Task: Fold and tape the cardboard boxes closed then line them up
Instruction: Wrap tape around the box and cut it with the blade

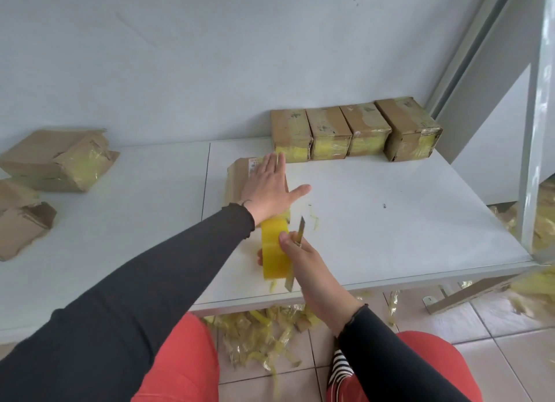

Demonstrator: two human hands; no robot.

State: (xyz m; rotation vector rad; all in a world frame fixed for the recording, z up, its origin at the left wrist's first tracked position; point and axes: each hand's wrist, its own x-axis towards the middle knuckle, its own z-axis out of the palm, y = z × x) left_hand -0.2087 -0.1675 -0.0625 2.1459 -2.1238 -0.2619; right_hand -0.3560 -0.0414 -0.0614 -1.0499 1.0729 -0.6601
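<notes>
A cardboard box (237, 176) with a white label lies on the white table (375, 221), under my left hand (270, 188), which presses flat on its top with fingers spread. My right hand (300, 257) grips a yellow tape roll (274, 251) together with a utility knife (295, 242), blade pointing away, just in front of the box. Several taped boxes (354, 131) stand side by side in a row against the back wall. Open, crumpled boxes (57, 161) lie at the table's left.
A grey metal frame post (534, 131) stands at the table's right edge. Heaps of yellow tape scraps (264, 335) litter the tiled floor under the table and at the right. Small tape bits lie on the table near the knife.
</notes>
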